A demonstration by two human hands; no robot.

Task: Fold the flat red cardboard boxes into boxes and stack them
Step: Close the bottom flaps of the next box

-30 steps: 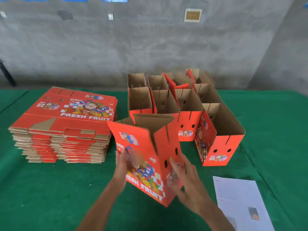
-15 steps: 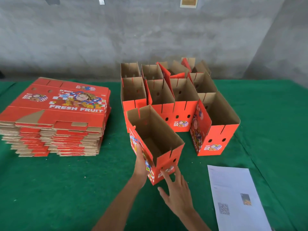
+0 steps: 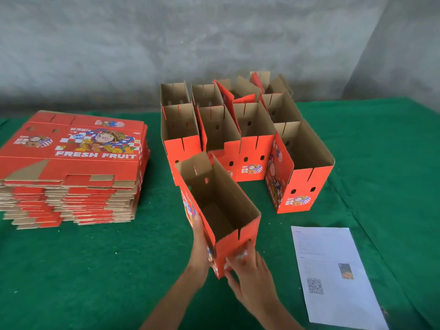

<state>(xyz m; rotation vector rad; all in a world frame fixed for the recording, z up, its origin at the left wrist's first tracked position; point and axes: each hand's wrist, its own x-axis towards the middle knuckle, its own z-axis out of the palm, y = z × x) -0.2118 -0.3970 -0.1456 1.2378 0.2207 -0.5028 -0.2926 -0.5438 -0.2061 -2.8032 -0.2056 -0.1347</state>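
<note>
Both hands, left hand [image 3: 198, 246] flat on its side and right hand [image 3: 250, 270] fingers spread against its end, steady an opened box [image 3: 221, 210], likely next slid toward the folded boxes [image 3: 238, 129] mid-table.

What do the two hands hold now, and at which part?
The open red box: left hand on its long side, right hand fingers on its near end panel.

Left obstacle: stack of flat red boxes [image 3: 71, 167] on the green cloth [image 3: 71, 270].
Rear obstacle: cluster of folded boxes [image 3: 238, 129], touching one another.
Right obstacle: printed sheet [image 3: 333, 270], lying flat.
Free passage: cloth strip between stack and cluster; near-left cloth.
</note>
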